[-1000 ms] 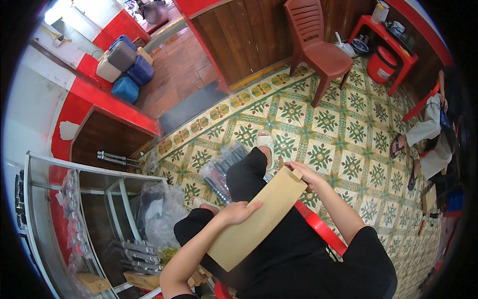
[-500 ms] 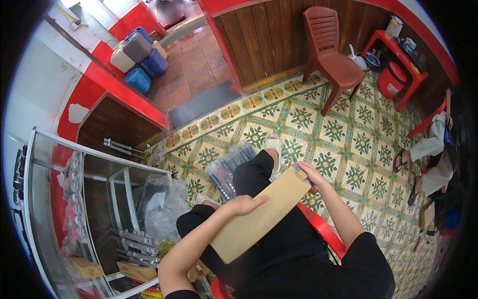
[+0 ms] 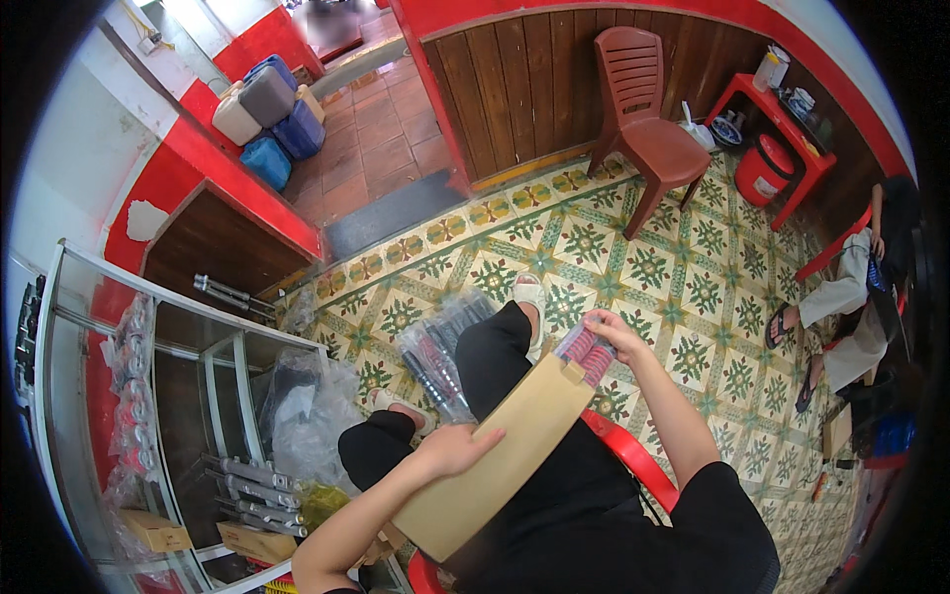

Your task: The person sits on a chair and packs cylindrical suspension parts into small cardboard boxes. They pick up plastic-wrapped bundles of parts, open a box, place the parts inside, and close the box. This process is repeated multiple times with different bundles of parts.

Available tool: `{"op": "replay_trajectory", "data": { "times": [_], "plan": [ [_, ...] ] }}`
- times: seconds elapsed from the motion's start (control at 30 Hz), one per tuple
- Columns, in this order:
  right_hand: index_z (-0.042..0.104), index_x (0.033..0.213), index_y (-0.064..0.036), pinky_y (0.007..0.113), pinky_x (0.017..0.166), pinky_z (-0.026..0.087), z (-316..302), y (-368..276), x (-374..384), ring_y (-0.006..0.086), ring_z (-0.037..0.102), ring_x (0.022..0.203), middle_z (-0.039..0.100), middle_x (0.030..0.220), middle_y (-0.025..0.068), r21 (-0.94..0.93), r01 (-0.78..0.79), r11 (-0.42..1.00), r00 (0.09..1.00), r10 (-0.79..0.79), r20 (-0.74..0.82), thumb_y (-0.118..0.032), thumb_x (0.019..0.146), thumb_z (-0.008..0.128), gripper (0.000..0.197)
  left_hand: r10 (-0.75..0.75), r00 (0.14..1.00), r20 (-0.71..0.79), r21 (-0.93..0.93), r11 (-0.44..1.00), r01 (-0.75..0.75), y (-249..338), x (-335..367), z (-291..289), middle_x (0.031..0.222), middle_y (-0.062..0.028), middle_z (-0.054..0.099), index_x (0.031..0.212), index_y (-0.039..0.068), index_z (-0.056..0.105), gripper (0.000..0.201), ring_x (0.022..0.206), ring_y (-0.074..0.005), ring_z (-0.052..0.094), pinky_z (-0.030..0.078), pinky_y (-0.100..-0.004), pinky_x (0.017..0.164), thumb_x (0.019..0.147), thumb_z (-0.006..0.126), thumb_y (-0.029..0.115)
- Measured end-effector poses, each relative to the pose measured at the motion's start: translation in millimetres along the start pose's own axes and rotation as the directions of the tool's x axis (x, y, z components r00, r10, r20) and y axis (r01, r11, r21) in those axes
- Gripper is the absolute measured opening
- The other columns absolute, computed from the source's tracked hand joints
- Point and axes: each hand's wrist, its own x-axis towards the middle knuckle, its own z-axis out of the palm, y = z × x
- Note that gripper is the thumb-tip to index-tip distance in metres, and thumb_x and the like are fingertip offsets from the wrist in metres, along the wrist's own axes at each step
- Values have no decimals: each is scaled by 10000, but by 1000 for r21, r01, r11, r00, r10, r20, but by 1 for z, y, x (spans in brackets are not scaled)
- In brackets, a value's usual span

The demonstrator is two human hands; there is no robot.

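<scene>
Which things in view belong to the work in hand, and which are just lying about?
In hand:
- cardboard box, held by left hand
- pink ribbed parts protruding from it, held by right hand

Lying about:
- brown chair
- jerrycans
- red bin

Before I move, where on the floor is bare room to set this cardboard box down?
Widest: the patterned tiles between your right hand, the brown chair and the other person's sandals. Also a strip between the dark threshold and the plastic-wrapped bundle. Crowded: your left, with the metal-framed cabinet and crumpled plastic.
</scene>
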Motion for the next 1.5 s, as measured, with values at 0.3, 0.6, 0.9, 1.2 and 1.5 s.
{"op": "replay_trajectory", "data": {
  "times": [0.3,0.6,0.9,1.2,1.5],
  "plan": [
    [577,1021,-98,274,747,506,16,-3,-1,113,598,841,614,928,1,-63,-15,998,1000,15,9,-205,836,716,255,-165,986,-33,-74,984,162,-31,-109,22,873,-287,646,986,-51,629,738,886,-441,628,492,-472,819,874,418,648],
    [571,1031,-81,274,754,508,23,-9,7,119,599,838,605,922,16,-147,-4,989,1000,4,-4,-184,835,709,262,-236,971,32,-247,940,237,-91,-176,68,918,-261,655,1016,-16,624,729,906,-402,637,497,-454,810,844,447,670],
    [570,1051,-59,268,744,479,27,-24,11,114,571,839,596,934,14,-302,48,952,999,-53,-10,-221,852,687,282,63,998,-17,-367,928,-65,-118,-154,107,949,-227,659,1169,17,537,700,887,-373,647,503,-417,787,798,594,608],
    [553,1100,-46,301,813,484,6,-21,3,158,581,942,593,1009,38,-330,67,942,996,-80,-27,-231,897,629,285,10,950,-312,-363,923,-129,-112,-144,83,998,-197,664,1190,69,518,680,909,-363,647,510,-422,790,736,688,547],
    [527,1179,-72,347,850,487,9,-21,0,189,573,1004,586,1080,52,-303,-27,953,993,-9,-115,-299,888,649,389,-536,257,-804,-554,832,2,-137,-316,71,941,-134,647,1088,11,559,564,882,-249,645,512,-347,770,606,790,193]
  ]
}}
